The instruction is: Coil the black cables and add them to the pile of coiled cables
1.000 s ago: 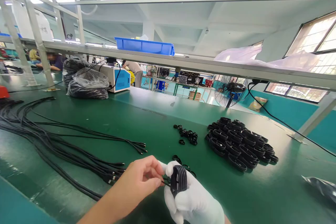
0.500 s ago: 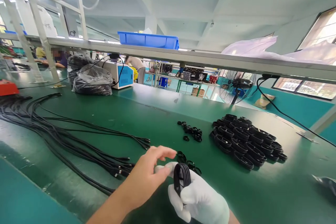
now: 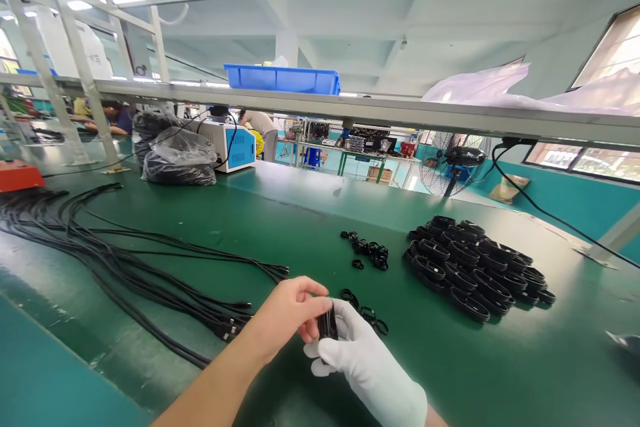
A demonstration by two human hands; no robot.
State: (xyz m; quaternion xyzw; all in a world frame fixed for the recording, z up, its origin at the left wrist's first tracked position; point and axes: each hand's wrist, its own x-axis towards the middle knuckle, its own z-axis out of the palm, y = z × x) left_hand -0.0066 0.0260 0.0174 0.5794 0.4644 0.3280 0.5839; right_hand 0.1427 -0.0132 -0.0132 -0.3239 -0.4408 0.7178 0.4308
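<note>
A coiled black cable is held upright in front of me, partly covered by fingers. My right hand, in a white glove, is closed round the coil with the thumb across its near side. Bare, my left hand has its thumb and fingers closed on the coil's upper left edge. Just beyond the hands lie a few small black rings, and a further cluster of black rings sits behind them. Long straight black cables stretch across the table to the left, their connector ends near my left wrist.
At the right is a pile of coiled black cables on the green table. Plastic-wrapped bundles and a white-blue machine stand at the back left. A shelf with a blue tray crosses above. People work farther off.
My left hand has moved from open beside the coil to gripping its upper edge. The right hand has turned the coil and shifted slightly left and up.
</note>
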